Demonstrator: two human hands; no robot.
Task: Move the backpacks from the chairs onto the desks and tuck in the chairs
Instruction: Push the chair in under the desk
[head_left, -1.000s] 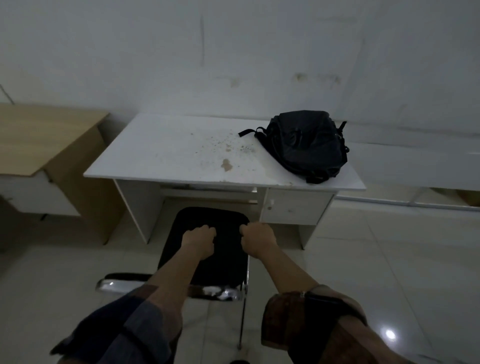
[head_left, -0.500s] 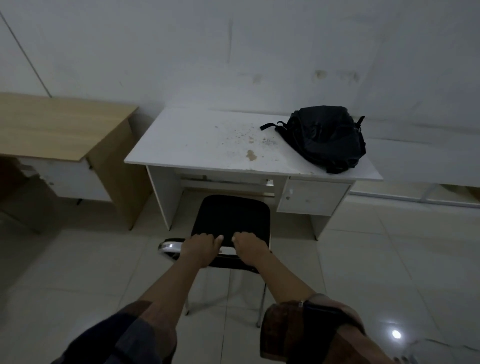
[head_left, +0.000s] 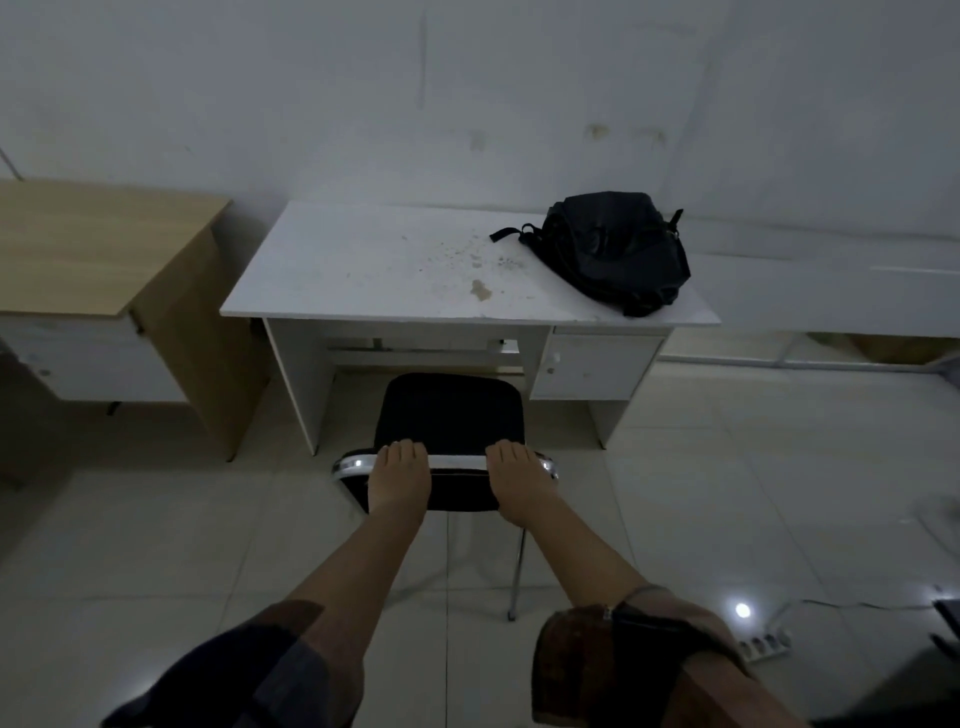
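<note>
Now that both hands have slid apart along the chrome top rail (head_left: 457, 461) of the chair (head_left: 449, 410), I hold it near its two ends instead of close together at the middle. My left hand (head_left: 399, 475) curls over the rail toward its left end, and my right hand (head_left: 515, 478) curls over it toward the right, fingers wrapped round the bar. Half a second ago the same hands sat almost side by side. The seat points at the knee gap of the white desk (head_left: 363, 270), its front edge near the opening but not yet under it, so I judge the tucking push is what remains here. The backpack (head_left: 615, 249) already lies on the desk's right end, done.
</note>
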